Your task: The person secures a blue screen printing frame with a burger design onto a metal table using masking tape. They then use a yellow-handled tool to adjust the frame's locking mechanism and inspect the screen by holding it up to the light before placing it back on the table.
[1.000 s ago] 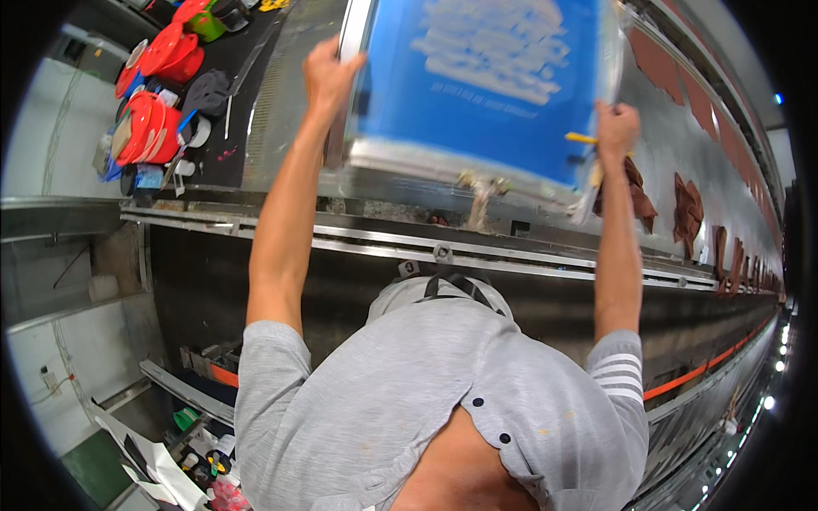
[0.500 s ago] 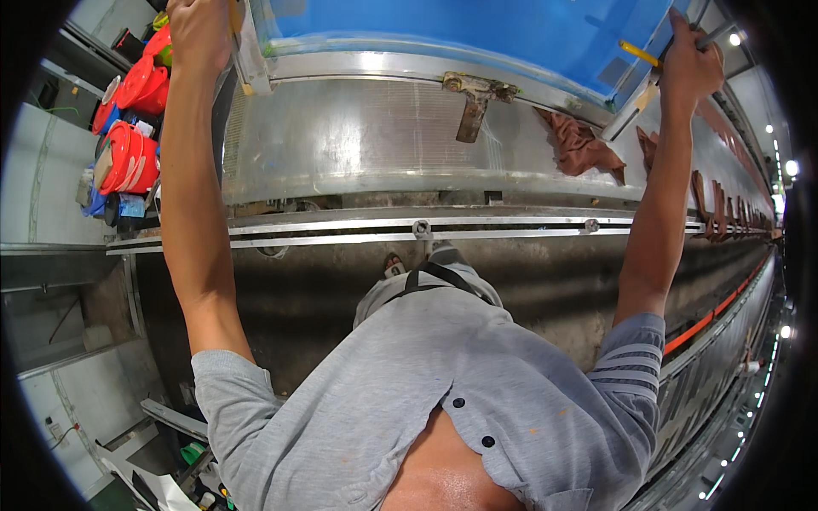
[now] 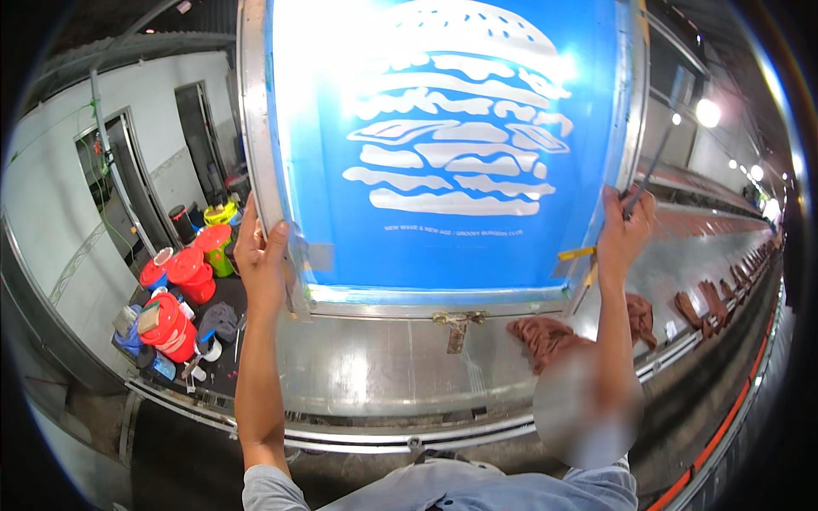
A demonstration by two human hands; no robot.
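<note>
A screen frame [image 3: 426, 301] is held up before me, its blue mesh [image 3: 477, 255] showing a white burger drawing with a line of small lettering below. My left hand [image 3: 260, 243] is closed on the frame's left side. My right hand [image 3: 624, 226] grips the right side, where a thin grey rod rises beside it and a yellow strip [image 3: 575, 253] sticks out. A stained metal clamp [image 3: 457, 324] is at the bottom bar. Behind and below lies a long metal table [image 3: 358, 366] with crumpled brown cloths [image 3: 537, 341].
Red buckets [image 3: 192, 272], a lime bucket [image 3: 217, 255] and containers crowd the dark surface at left, near a white wall [image 3: 47, 196] with doorways. A rail [image 3: 358, 436] runs along the table's near edge. More brown pieces [image 3: 711, 302] line it at right. Lamps [image 3: 707, 111] hang at right.
The screen was nearer the table at first. It is now lifted more upright, both hands still on its sides. The view has risen, bringing the wall and doorways into sight.
</note>
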